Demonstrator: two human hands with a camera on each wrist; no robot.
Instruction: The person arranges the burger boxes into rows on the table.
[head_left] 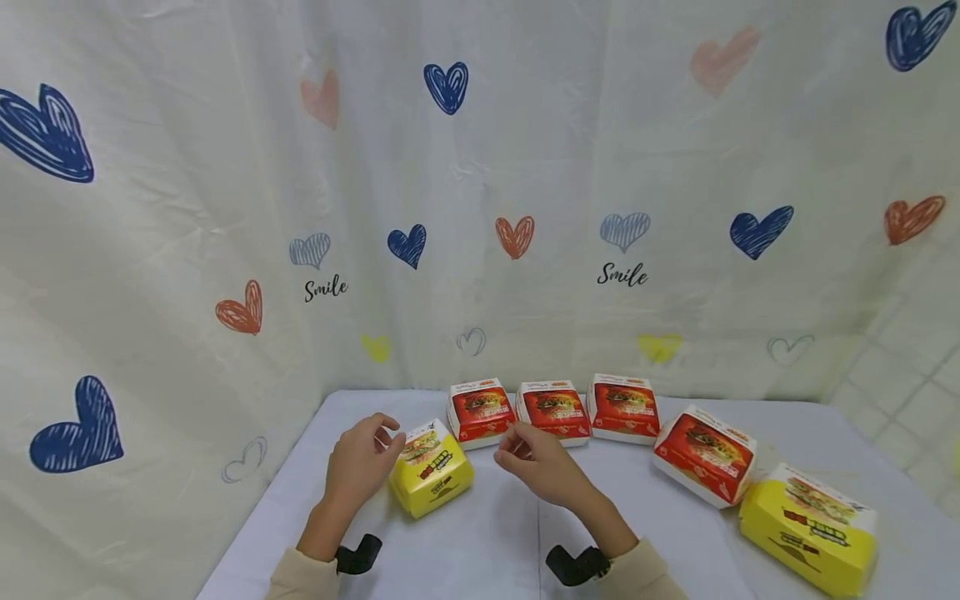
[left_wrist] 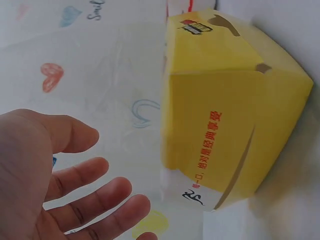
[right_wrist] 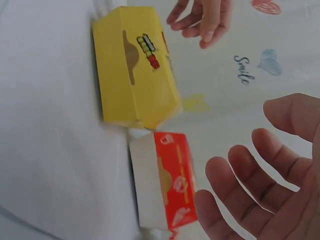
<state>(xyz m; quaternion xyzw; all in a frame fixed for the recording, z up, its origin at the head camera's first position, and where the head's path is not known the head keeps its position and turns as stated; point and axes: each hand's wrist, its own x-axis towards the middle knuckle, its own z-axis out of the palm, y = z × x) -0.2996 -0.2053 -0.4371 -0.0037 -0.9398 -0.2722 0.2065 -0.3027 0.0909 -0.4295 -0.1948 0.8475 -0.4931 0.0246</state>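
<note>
A yellow burger box point(head_left: 431, 471) stands on the table just below and right of my left hand point(head_left: 362, 461). In the left wrist view a gap separates that hand's loosely bent fingers point(left_wrist: 107, 215) from the yellow box point(left_wrist: 215, 115); nothing is in its grasp. My right hand point(head_left: 543, 465) hovers in front of the red-and-white burger boxes, nearest the middle one point(head_left: 555, 410). Its fingers point(right_wrist: 240, 200) are spread and slightly bent, holding nothing. Another red box point(head_left: 480, 411) is behind the yellow one, seen between the two hands.
A third red box point(head_left: 624, 406) stands at the back, and a fourth-side red box point(head_left: 707, 454) sits angled at the right. Beside it is a second yellow box point(head_left: 810, 529). A heart-printed curtain point(head_left: 555, 167) hangs behind the white-covered table point(head_left: 495, 550).
</note>
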